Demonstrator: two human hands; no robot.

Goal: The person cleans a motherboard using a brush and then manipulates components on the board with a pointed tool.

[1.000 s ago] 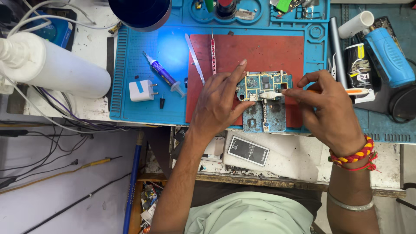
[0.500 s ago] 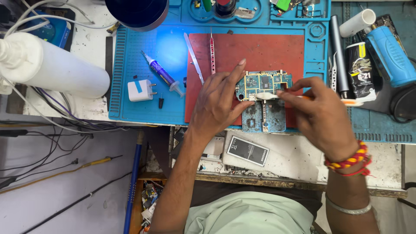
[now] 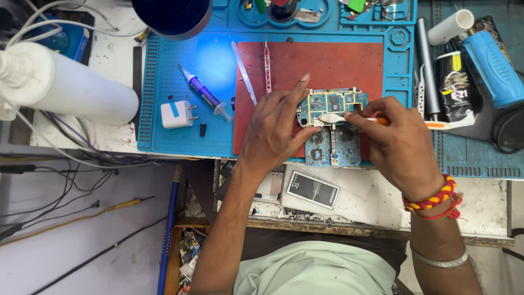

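Observation:
A small blue-green phone circuit board (image 3: 334,104) rests on a worn metal block (image 3: 332,146) over the red mat (image 3: 322,65). My left hand (image 3: 275,131) pins the board's left edge with its fingertips. My right hand (image 3: 401,145) grips an orange-handled brush (image 3: 349,118), whose white bristle head lies across the board's lower edge.
The red mat lies on a blue work mat (image 3: 180,82) with two tweezers (image 3: 255,71), a syringe (image 3: 202,93) and a white plug adapter (image 3: 177,114). A white cylinder (image 3: 76,87) lies left. A black pen-like tool (image 3: 427,71) and blue device (image 3: 491,65) sit right. A phone battery (image 3: 313,189) lies near the bench's front edge.
The brush head has slid left along the board's lower edge, and my right hand has shifted a little with it. My left hand stays pressed on the board.

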